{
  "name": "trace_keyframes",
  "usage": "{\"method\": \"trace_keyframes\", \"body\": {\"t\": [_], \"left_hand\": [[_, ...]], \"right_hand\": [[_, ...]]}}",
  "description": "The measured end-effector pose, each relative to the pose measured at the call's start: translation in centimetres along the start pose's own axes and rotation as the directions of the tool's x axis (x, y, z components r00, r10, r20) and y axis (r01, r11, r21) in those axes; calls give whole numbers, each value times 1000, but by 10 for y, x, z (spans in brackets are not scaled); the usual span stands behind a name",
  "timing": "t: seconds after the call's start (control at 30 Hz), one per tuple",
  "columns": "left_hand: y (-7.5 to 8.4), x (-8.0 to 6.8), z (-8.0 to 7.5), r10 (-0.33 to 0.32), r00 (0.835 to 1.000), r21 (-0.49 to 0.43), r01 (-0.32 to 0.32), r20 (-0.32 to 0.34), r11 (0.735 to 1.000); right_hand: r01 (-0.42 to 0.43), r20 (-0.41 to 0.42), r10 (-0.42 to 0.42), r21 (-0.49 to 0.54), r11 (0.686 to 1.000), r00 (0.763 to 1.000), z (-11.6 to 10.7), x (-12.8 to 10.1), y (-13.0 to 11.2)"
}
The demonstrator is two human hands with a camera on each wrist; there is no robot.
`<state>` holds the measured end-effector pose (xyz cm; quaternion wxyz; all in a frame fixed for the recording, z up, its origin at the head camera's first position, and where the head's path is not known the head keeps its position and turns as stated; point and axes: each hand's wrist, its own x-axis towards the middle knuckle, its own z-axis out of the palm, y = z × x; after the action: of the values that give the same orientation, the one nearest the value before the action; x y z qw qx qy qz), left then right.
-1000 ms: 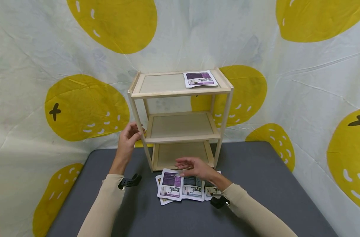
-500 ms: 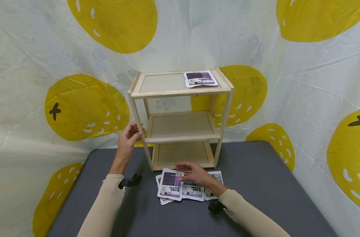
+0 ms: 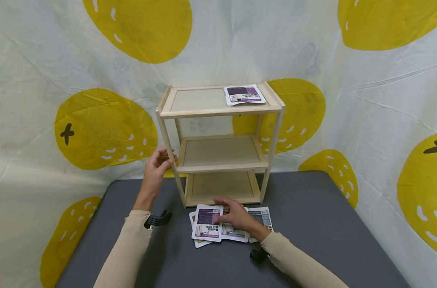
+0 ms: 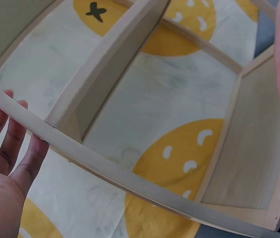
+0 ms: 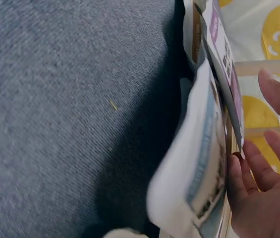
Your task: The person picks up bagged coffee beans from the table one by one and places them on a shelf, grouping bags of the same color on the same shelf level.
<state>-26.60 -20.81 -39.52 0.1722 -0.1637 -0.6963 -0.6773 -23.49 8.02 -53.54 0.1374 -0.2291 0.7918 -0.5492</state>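
Observation:
A three-tier wooden shelf [image 3: 218, 113] stands at the back of the grey table [image 3: 312, 224]. My left hand [image 3: 156, 166] holds its front-left post at middle-tier height. In the left wrist view the fingers [image 4: 11, 134] lie behind that post [image 4: 105, 166]. My right hand [image 3: 236, 214] rests open on flat packets spread before the shelf: a purple packet [image 3: 206, 223], a blue-grey packet [image 3: 234, 233] and a third packet [image 3: 262, 218]. In the right wrist view the fingers [image 5: 266, 168] lie by the purple packet's raised edge [image 5: 224, 59], above the blue-grey packet [image 5: 204, 163].
Another purple packet [image 3: 244, 95] lies on the shelf's top tier at the right. The middle and bottom tiers hold nothing. A yellowish packet [image 3: 197, 241] peeks out under the purple one. A white cloth with yellow fruit shapes [image 3: 103, 128] hangs behind the table.
My right hand has come down and a little left, from hovering over the packets to resting on them. The left hand has stayed on the shelf post.

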Motion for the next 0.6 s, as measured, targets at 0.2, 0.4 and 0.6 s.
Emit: {"method": "trace_keyframes", "body": {"t": [0.2, 0.4, 0.6], "left_hand": [[-1, 0, 0, 4, 1000, 1, -4, -3, 1000], [-1, -1, 0, 4, 1000, -14, -4, -5, 1000], [-2, -1, 1, -5, 1000, -18, 5, -10, 1000]], "right_hand": [[52, 36, -45, -220, 974, 998, 5, -1, 2], [105, 64, -91, -264, 959, 994, 8, -4, 3], [92, 62, -78, -271, 958, 995, 8, -7, 5]]}}
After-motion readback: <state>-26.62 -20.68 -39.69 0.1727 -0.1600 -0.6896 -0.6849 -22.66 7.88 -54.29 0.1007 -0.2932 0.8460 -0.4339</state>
